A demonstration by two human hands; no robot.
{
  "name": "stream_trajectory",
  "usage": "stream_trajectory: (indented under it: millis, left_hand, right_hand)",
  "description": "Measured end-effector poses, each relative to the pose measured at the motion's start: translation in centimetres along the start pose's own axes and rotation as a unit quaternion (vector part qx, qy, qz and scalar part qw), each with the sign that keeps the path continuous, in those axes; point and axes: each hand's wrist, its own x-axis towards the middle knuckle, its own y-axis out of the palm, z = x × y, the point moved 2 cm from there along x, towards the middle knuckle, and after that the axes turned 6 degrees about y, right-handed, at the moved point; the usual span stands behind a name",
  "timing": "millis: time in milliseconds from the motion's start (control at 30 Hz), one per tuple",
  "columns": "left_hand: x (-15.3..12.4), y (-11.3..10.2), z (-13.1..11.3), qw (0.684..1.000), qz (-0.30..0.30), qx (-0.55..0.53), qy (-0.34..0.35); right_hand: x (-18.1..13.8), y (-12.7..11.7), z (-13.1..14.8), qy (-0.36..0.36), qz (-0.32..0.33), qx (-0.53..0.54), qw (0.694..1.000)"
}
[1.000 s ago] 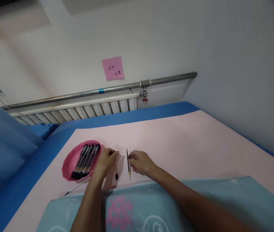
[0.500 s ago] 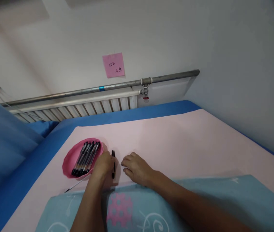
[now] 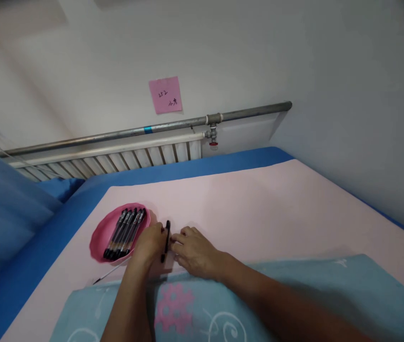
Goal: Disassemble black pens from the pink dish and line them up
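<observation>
A dark pen (image 3: 166, 243) with black ends stands out along the fingertips of my left hand (image 3: 151, 243), slightly tilted. My left fingers are closed on its middle, just right of a pink scalloped dish (image 3: 97, 237). Several black-capped pens (image 3: 125, 233) lie side by side inside that dish. On the pen's other side is my right hand (image 3: 195, 251), fingers bent and a little apart, the tips close to the pen. Whether they touch it is hard to make out. A thin white stick with a dark tip (image 3: 111, 272) lies in front of the dish, partly behind my left forearm.
A pale pink sheet (image 3: 252, 213) covers the blue surface (image 3: 187, 168). Light blue patterned cloth (image 3: 294, 280) lies nearest me. Behind are a white radiator (image 3: 127, 159), a metal pipe (image 3: 109, 136) and a pink note (image 3: 165, 95) on the wall. Blue fabric (image 3: 5, 223) hangs at left.
The pen has tilted, its far end leaning right, and my left fingers are now on it. My right hand has moved left, closer to the pen. The view has shifted slightly.
</observation>
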Motion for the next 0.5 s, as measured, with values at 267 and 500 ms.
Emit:
stream_trajectory:
  millis: [267, 500]
  left_hand:
    - [-1.2, -1.4, -1.8, 0.942, 0.027, -0.333, -0.026]
    - [-1.9, -1.8, -3.3, 0.828, 0.066, -0.550, -0.092]
  right_hand:
    - [0.2, 0.0, -1.4, 0.037, -0.057, 0.121, 0.990]
    - [0.4, -1.5, -2.4, 0.180, -0.165, 0.248, 0.938]
